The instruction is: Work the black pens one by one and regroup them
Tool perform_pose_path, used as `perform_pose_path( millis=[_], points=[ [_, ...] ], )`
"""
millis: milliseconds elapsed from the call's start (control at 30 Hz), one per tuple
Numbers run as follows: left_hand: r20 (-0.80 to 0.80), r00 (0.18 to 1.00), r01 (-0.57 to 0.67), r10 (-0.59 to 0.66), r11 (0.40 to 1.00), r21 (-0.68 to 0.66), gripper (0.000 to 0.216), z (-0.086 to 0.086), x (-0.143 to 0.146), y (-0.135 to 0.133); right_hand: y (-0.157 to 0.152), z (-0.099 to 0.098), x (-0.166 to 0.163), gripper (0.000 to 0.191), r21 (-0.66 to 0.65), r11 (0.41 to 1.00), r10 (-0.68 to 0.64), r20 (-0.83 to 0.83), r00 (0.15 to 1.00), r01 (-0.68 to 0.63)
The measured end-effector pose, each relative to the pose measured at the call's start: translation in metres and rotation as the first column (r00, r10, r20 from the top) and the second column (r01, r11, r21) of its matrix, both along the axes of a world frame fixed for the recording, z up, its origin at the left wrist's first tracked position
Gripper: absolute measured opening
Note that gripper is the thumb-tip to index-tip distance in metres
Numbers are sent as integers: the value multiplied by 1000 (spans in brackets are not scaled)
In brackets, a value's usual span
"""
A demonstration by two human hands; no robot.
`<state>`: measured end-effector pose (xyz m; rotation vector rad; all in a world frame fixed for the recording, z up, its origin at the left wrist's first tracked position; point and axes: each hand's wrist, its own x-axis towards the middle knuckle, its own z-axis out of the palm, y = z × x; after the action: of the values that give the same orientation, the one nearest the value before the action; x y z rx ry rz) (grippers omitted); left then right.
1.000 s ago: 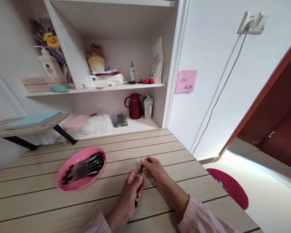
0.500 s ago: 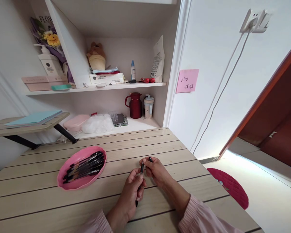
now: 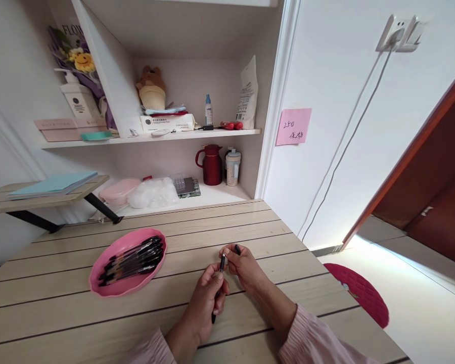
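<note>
My left hand (image 3: 207, 302) is closed around a black pen (image 3: 219, 283), holding it upright over the wooden table (image 3: 60, 313). My right hand (image 3: 244, 269) pinches a small black pen cap (image 3: 237, 249) just right of the pen's top end. The cap and the pen tip are close but apart. To the left, a pink oval tray (image 3: 127, 269) holds several black pens (image 3: 132, 260) lying side by side.
Behind the table stands a white shelf unit (image 3: 151, 136) with a red jug (image 3: 211, 164), a cup, bags and boxes. A pink sticky note (image 3: 293, 126) is on the wall. A red mat (image 3: 358, 293) lies on the floor at right, near a brown door.
Both hands stayed almost still; the right hand with the cap shifted very slightly beside the pen's top.
</note>
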<state>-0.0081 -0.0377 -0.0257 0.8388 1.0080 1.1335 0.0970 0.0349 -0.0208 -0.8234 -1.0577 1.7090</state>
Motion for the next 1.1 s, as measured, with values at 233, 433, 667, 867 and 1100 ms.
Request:
perform_pose_path(
  millis=[233,433,667,867,1100],
  points=[
    [-12,999,-37,37,999,-8,33,0,2,-1,-1,0,-1,36,-9,1000,4,43,999,-4],
    [-17,1000,-4,4,1000,-13,33,-1,2,-1,3,-2,2,32,-11,1000,-5,-6,1000,5],
    [-43,999,5,-5,1000,-2,32,-1,2,-1,6,0,6,30,-50,998,-47,-170,984,39],
    [-53,999,10,-10,1000,14,33,0,2,-1,13,-4,8,31,-96,983,-171,-204,964,154],
    [-30,998,-56,58,997,58,23,0,4,-1,7,-6,2,29,-5,998,-70,-61,996,70]
  ],
)
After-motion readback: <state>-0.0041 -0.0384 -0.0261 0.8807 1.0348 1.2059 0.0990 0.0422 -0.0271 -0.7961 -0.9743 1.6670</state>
